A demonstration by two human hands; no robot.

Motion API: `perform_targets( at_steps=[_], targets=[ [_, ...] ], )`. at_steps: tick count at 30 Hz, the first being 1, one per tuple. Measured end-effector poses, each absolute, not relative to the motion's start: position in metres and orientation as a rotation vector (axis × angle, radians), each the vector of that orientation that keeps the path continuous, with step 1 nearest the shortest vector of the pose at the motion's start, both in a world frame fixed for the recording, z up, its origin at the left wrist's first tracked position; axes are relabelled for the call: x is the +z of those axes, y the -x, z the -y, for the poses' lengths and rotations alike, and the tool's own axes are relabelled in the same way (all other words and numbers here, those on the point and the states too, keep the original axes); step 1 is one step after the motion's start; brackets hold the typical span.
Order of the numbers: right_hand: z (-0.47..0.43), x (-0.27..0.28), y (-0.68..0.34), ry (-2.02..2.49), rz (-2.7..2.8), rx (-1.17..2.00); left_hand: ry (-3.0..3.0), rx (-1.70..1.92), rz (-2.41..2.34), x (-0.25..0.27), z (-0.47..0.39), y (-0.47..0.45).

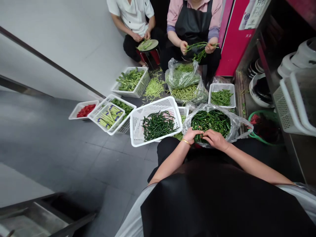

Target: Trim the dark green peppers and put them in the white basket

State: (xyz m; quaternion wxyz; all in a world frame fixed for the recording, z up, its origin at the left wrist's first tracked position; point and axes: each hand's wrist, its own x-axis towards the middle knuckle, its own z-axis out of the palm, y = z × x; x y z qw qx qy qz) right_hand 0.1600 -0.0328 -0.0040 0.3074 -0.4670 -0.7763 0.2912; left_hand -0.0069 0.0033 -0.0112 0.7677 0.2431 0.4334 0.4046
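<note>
Both my hands meet over the near edge of a clear plastic bag [235,126] filled with long green chili peppers [212,120]. My left hand [191,135] is closed on some green chili peppers, which show by its fingers. My right hand [216,139] is closed in a pinch, its fingertips against those of the left at a green chili pepper; the tips are partly hidden. Left of the bag, a white plastic basket [136,131] holds a heap of green chili peppers [158,125].
Two people sit opposite; one holds leafy green stems [201,47], the other works over a round stool [151,45]. White baskets of greens [130,80], bundled stalks [110,117] and red pieces [86,110] line the left. A green basin [263,140] and shelving stand right.
</note>
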Motion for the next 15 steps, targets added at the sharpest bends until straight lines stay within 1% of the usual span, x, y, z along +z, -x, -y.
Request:
perform_targets(
  at_steps=[3, 4, 5, 6, 7, 8, 9, 12, 13, 15],
  targets=[
    [0.019, 0.001, -0.168, 1.442, 1.604, 1.423, -0.728, 0.826, -0.828, -0.003, -0.001, 0.016],
    [0.014, 0.004, -0.170, 1.467, 1.458, 1.598, -0.783, 0.786, -0.774, 0.000, 0.000, 0.019],
    [0.010, 0.006, -0.170, 1.464, 1.365, 1.715, -0.825, 0.741, -0.723, 0.002, 0.001, 0.021],
    [0.007, 0.008, -0.169, 1.457, 1.336, 1.754, -0.851, 0.704, -0.687, 0.004, 0.002, 0.022],
    [0.006, 0.009, -0.167, 1.460, 1.381, 1.720, -0.860, 0.681, -0.670, 0.004, 0.003, 0.022],
    [0.005, 0.010, -0.164, 1.488, 1.489, 1.616, -0.855, 0.674, -0.673, 0.004, 0.005, 0.022],
    [0.006, 0.010, -0.161, 1.543, 1.641, 1.444, -0.841, 0.678, -0.693, 0.004, 0.006, 0.020],
    [0.009, 0.009, -0.157, 1.802, 2.122, 0.710, -0.789, 0.689, -0.787, 0.003, 0.010, 0.014],
    [0.008, 0.009, -0.159, 1.898, 2.246, 0.510, -0.787, 0.689, -0.812, 0.006, 0.010, 0.014],
    [0.005, 0.010, -0.168, 2.072, 2.426, 0.294, -0.824, 0.708, -0.859, 0.014, 0.007, 0.019]
  ],
)
